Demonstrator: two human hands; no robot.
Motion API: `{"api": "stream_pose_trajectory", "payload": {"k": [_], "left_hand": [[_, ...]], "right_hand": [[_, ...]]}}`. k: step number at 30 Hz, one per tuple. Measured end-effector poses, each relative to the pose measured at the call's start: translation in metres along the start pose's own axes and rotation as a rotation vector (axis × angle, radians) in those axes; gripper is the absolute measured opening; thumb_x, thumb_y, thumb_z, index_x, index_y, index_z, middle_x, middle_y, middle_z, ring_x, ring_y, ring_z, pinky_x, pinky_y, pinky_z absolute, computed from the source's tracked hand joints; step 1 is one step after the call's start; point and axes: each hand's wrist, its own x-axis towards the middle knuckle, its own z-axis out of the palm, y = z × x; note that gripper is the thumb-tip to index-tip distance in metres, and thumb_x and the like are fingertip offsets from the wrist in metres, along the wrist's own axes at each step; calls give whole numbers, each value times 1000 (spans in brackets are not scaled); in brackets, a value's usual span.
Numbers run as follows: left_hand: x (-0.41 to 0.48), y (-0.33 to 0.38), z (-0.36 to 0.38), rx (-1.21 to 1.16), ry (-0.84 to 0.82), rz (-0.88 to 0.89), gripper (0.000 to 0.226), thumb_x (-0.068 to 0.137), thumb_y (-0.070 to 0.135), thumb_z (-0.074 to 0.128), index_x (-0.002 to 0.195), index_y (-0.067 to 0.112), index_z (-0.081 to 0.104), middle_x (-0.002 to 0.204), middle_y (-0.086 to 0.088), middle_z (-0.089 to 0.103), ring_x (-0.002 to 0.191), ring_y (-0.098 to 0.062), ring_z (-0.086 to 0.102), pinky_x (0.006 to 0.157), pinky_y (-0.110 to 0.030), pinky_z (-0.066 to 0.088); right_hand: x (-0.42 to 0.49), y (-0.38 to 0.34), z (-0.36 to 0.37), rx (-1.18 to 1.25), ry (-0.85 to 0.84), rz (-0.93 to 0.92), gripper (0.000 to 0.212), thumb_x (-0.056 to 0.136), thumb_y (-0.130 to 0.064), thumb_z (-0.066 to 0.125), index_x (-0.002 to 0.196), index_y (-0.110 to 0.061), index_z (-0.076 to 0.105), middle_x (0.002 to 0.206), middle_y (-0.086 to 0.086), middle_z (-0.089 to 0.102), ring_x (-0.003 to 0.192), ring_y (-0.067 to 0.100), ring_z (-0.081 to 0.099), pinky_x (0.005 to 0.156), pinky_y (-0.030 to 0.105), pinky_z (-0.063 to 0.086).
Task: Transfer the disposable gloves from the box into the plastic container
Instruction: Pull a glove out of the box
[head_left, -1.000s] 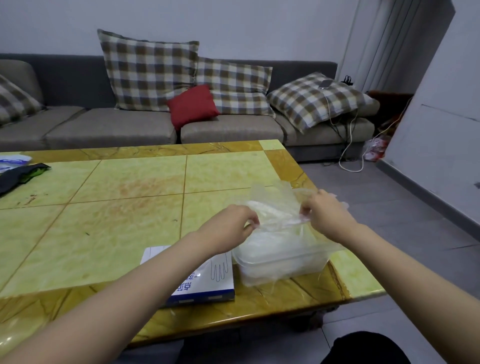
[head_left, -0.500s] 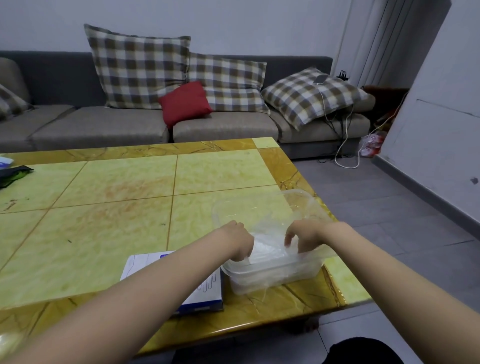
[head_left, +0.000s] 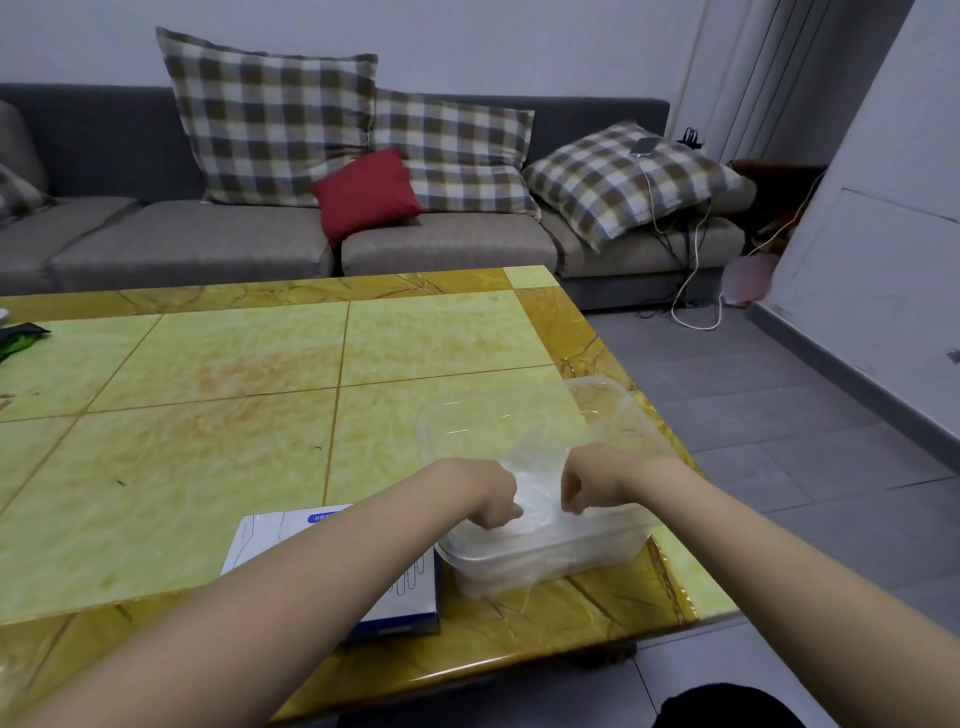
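As left hand (head_left: 493, 500) and right hand (head_left: 592, 486) grip gloves (head_left: 540, 501), inside container (head_left: 545, 564)

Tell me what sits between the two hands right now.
In the head view, crumpled clear gloves fill the gap between left hand and right hand, in the plastic container.

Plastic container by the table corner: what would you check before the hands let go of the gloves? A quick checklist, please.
1. The disposable gloves sit inside the plastic container: ok, the left hand and right hand hold the bundle down within its walls.
2. Container fully on the table: ok, though near the corner.
3. Nothing trailing outside: not ok, a film strip seems to hang over the front wall.
4. The clear lid out of the way: ok, it lies behind the container.
5. Gloves left in the glove box: cannot tell, the left forearm covers it.
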Motion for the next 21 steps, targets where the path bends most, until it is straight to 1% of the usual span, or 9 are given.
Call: {"api": "stream_pose_trajectory", "payload": {"k": [2,4,7,10,12,15,17,19,21], "left_hand": [[7,-3,2,-8,91,-11,31,100,23,42,122,3,53,127,-13,49,102,-29,56,79,-33,41],[14,-4,4,-33,89,-27,43,96,16,49,136,9,38,137,-13,36,109,-30,55,78,-35,43],[20,-1,10,11,-17,-48,77,89,16,61,149,16,13,144,-13,26,118,-33,50,83,-37,46],[24,1,13,110,-84,-69,88,87,17,64,151,21,3,151,-16,19,126,-35,43,91,-40,45],[24,1,13,159,-103,-68,87,89,15,61,152,21,2,154,-16,17,130,-33,40,91,-37,44],[24,1,14,207,-104,-52,86,89,13,60,152,20,2,154,-16,19,129,-32,42,82,-34,42],[25,0,15,194,-114,-46,83,90,14,58,152,22,2,153,-16,20,129,-32,41,84,-34,43],[26,-2,14,138,-123,-42,77,91,19,56,151,22,9,151,-14,26,128,-31,42,90,-36,43],[21,-4,7,84,-64,-18,64,93,28,55,148,17,23,144,-10,38,123,-28,47,91,-35,43]], "right_hand": [[5,1,-1,49,144,-54,24,89,-3,59,109,-10,69,112,3,67,104,18,62,85,25,49],[9,2,0,60,165,-101,38,85,-2,64,122,-13,60,125,1,59,114,17,56,88,23,44],[25,5,10,-29,6,-78,74,81,-6,71,144,-19,35,147,0,36,133,21,38,106,31,37],[44,16,21,-176,-125,-29,77,85,-6,64,149,-23,24,153,3,28,138,23,33,110,37,35],[49,22,23,-211,-164,-4,73,86,-5,59,148,-25,25,152,5,29,136,24,35,108,38,37],[46,24,22,-219,-184,49,76,89,-7,58,151,-24,17,156,4,22,141,25,27,113,39,30],[42,21,20,-205,-177,47,73,90,-9,57,151,-22,19,156,4,22,141,24,26,114,37,29],[36,14,18,-153,-148,48,68,90,-8,58,149,-19,26,154,4,25,140,24,29,113,35,30],[24,6,11,-99,-80,46,64,88,-11,62,145,-18,34,150,3,34,135,23,36,109,35,35]]}}
